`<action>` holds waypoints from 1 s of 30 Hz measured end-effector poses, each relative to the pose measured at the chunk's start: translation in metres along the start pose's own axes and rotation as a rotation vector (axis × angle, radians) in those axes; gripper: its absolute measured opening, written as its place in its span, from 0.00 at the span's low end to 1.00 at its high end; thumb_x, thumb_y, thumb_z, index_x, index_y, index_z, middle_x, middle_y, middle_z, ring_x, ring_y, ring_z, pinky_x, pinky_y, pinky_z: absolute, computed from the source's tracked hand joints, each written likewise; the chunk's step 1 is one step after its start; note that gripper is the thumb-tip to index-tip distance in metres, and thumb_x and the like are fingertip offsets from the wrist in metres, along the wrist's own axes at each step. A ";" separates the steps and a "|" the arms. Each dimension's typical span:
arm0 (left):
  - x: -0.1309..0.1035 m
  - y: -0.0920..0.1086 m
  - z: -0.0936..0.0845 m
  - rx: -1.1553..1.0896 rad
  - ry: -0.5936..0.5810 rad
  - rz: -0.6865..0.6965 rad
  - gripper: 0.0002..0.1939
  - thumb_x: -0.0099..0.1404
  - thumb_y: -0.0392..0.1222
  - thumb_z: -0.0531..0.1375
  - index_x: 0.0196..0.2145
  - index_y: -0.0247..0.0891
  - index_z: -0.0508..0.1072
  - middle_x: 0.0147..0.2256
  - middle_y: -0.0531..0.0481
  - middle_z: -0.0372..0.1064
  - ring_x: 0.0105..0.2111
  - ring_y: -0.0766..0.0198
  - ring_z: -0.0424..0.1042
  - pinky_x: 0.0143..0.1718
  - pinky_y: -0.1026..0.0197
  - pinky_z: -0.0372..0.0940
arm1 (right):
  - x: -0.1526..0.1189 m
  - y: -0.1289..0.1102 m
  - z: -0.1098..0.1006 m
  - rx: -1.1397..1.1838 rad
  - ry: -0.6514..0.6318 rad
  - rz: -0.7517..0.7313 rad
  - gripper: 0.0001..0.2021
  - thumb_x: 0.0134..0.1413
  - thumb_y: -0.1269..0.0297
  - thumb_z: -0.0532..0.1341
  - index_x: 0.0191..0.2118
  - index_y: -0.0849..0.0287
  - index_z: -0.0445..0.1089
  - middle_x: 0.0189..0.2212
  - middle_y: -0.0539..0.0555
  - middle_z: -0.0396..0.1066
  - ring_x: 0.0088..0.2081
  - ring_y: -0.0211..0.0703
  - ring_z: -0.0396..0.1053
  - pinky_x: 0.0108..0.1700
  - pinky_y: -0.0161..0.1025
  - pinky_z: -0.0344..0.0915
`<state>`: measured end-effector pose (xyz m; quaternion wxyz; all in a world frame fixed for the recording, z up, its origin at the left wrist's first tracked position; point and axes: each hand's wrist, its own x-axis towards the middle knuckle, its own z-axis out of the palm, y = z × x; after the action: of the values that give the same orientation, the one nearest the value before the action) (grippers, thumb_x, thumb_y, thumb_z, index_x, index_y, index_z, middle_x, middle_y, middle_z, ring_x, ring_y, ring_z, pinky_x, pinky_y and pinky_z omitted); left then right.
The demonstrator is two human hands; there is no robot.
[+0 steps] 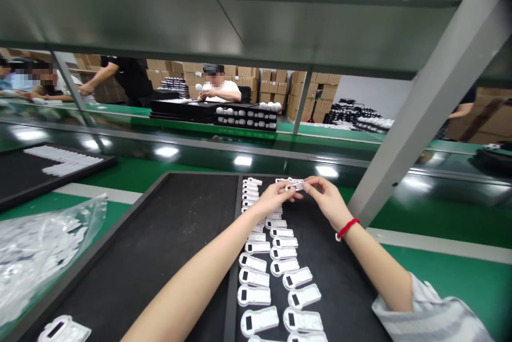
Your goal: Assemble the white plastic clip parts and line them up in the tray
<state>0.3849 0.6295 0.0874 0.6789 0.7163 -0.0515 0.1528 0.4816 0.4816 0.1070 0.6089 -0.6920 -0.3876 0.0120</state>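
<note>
A small white plastic casing (pixel 295 186) is pinched between my two hands over the far end of a black tray (pixel 200 224). My left hand (pixel 278 196) grips it from the left, thumb and fingers closed. On the other side, my right hand (pixel 323 195) holds its right end with thumb and forefinger. Beneath and in front of my hands, two columns of similar white casings (pixel 256 295), each with a dark rectangular window, lie in the tray's right half. My left forearm hides part of the left column.
A clear plastic bag (pixel 40 251) of white parts lies at left, with another black tray (pixel 24 182) of white pieces behind it. One stack of casings (pixel 66 329) sits at the near left. A slanted grey post (pixel 416 107) rises right of my hand; a shelf (pixel 240 22) hangs overhead. Co-workers sit across.
</note>
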 end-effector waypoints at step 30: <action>0.003 0.003 0.008 -0.104 0.110 -0.008 0.13 0.60 0.47 0.62 0.33 0.33 0.69 0.29 0.48 0.74 0.33 0.63 0.74 0.36 0.63 0.64 | -0.008 0.012 0.010 0.062 -0.068 0.037 0.18 0.52 0.47 0.61 0.39 0.55 0.62 0.35 0.54 0.74 0.36 0.46 0.74 0.39 0.43 0.69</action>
<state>0.3882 0.6217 0.0914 0.7177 0.6706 -0.0191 0.1864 0.4770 0.4858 0.0906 0.6161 -0.6792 -0.3947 0.0587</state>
